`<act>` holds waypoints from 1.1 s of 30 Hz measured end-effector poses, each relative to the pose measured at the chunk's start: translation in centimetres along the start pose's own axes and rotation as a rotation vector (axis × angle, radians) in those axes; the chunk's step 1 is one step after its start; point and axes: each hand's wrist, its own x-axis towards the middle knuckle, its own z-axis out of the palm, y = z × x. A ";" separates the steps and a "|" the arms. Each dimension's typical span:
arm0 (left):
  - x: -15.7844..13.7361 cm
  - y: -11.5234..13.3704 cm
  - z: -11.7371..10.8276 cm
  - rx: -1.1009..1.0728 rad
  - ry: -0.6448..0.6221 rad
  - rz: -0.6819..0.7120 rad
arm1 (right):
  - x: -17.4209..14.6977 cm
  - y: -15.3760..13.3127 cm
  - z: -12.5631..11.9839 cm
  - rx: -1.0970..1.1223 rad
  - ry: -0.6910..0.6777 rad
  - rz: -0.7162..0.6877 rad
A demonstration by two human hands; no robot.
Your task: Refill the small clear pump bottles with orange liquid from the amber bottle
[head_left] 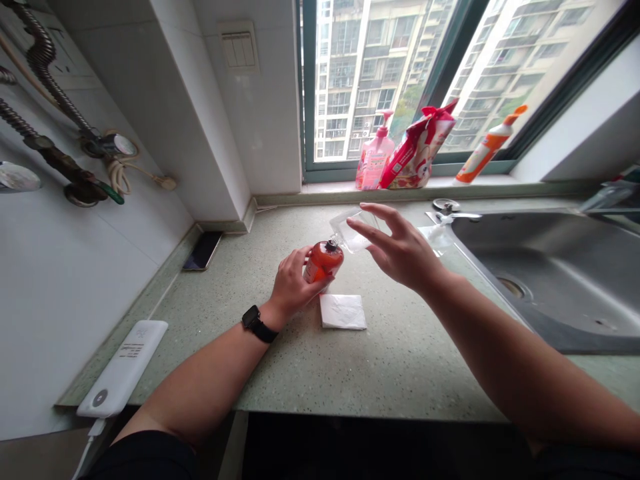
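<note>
My left hand (293,283) grips a small orange-red bottle (323,261) with a dark neck, held just above the green speckled counter (350,373). My right hand (400,250) holds a small clear plastic container (353,230) tilted with its lower end at the bottle's mouth. A black watch sits on my left wrist. A folded white tissue (343,311) lies flat on the counter just below the bottle.
A steel sink (560,273) fills the right side. On the window sill stand a pink pump bottle (374,159), a red bag (417,150) and an orange-white squeeze bottle (487,148). A phone (203,251) and a white power bank (125,367) lie at the left.
</note>
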 end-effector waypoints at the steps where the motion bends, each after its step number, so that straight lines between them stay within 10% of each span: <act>1: 0.0 0.0 0.0 -0.001 0.000 -0.004 | 0.1 0.0 0.1 0.002 -0.001 0.000; 33: -0.1 0.0 0.6 -0.048 0.016 -0.047 | 0.7 0.4 0.2 0.029 -0.053 0.004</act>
